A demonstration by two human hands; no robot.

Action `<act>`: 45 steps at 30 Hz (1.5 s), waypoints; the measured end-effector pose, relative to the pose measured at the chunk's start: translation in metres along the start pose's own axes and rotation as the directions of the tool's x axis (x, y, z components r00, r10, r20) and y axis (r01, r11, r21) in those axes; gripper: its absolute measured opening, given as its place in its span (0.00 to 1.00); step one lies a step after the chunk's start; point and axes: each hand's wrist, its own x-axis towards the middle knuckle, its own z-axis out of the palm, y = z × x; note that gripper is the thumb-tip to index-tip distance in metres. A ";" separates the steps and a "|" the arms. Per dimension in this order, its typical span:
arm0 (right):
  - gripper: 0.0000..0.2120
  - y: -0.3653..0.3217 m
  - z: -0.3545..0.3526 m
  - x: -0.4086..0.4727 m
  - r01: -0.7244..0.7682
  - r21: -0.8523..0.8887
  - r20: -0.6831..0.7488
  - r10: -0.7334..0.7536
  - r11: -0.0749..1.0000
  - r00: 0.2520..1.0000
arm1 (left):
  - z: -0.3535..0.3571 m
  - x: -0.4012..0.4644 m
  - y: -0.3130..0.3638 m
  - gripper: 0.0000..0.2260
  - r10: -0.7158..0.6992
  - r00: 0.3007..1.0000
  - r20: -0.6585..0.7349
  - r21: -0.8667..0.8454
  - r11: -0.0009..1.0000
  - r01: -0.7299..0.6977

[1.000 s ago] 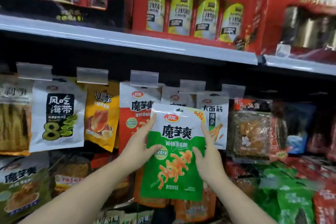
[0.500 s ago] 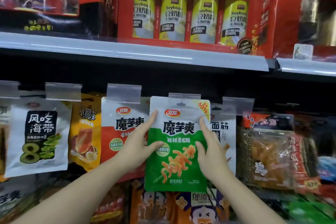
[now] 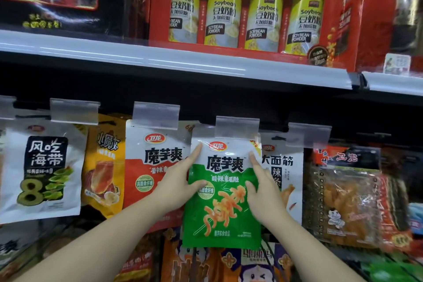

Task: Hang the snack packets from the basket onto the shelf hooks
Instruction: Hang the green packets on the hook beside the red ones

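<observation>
A green and white snack packet (image 3: 225,208) is held upright against the hook row, its top edge tucked behind a clear price tag holder (image 3: 237,127). My left hand (image 3: 180,181) grips its left edge, thumb on the front and index finger pointing up along the side. On the other edge, my right hand (image 3: 261,190) holds it the same way. The hook itself is hidden behind the tag holder. The basket is out of view.
Neighbouring hooks carry a red and white packet (image 3: 151,160), a yellow packet (image 3: 103,167), a white seaweed packet (image 3: 43,167) and a white packet (image 3: 283,167). Above runs a shelf edge (image 3: 174,57) with red soybean powder boxes (image 3: 247,11). More packets hang below.
Both hands have raised the green packet from below the hook row until its top sits behind the clear tag holder. The view has moved closer and tilted up.
</observation>
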 end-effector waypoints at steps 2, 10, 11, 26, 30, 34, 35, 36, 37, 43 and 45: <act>0.35 0.003 0.005 0.009 -0.008 0.009 -0.009 0.008 1.000 1.000 | 0.002 0.006 -0.001 0.41 -0.008 1.000 -0.014 0.054 0.998 0.009; 0.38 0.014 0.017 0.030 -0.003 -0.080 -0.048 -0.001 0.997 0.999 | 0.012 0.020 -0.012 0.41 -0.027 0.999 -0.027 0.135 0.990 0.031; 0.37 0.016 0.018 0.029 -0.004 -0.116 -0.051 -0.002 0.993 0.999 | 0.013 0.020 -0.013 0.41 -0.017 0.999 -0.028 0.144 0.989 0.021; 0.26 0.012 0.024 -0.014 0.017 -0.599 -0.053 -0.060 0.801 0.997 | 0.011 -0.029 -0.005 0.26 -0.135 0.989 -0.064 0.586 0.797 0.147; 0.25 0.003 0.032 -0.042 0.035 -0.647 0.017 -0.031 0.762 0.999 | 0.004 -0.053 -0.006 0.22 -0.104 0.992 -0.066 0.631 0.766 0.122; 0.23 -0.019 0.040 -0.081 0.028 -0.682 0.044 0.002 0.731 0.999 | -0.009 -0.086 -0.015 0.22 -0.064 0.997 -0.033 0.620 0.781 0.070; 0.22 -0.025 0.043 -0.091 0.022 -0.695 0.040 0.008 0.719 0.999 | -0.013 -0.096 -0.018 0.22 -0.046 0.999 -0.023 0.619 0.784 0.051; 0.22 -0.032 0.047 -0.102 0.015 -0.709 0.038 0.017 0.705 0.999 | -0.017 -0.106 -0.022 0.22 -0.031 0.999 -0.014 0.616 0.787 0.033; 0.22 -0.039 0.051 -0.113 0.004 -0.718 0.037 0.033 0.696 0.999 | -0.022 -0.117 -0.026 0.22 -0.020 1.000 -0.006 0.606 0.795 0.019; 0.21 -0.080 0.090 -0.188 -0.087 -0.721 0.034 0.161 0.687 0.986 | -0.059 -0.200 -0.053 0.22 -0.055 0.993 0.100 0.554 0.832 -0.010; 0.19 -0.090 0.107 -0.216 -0.105 -0.727 0.032 0.185 0.679 0.982 | -0.069 -0.230 -0.065 0.22 -0.067 0.987 0.146 0.577 0.816 -0.030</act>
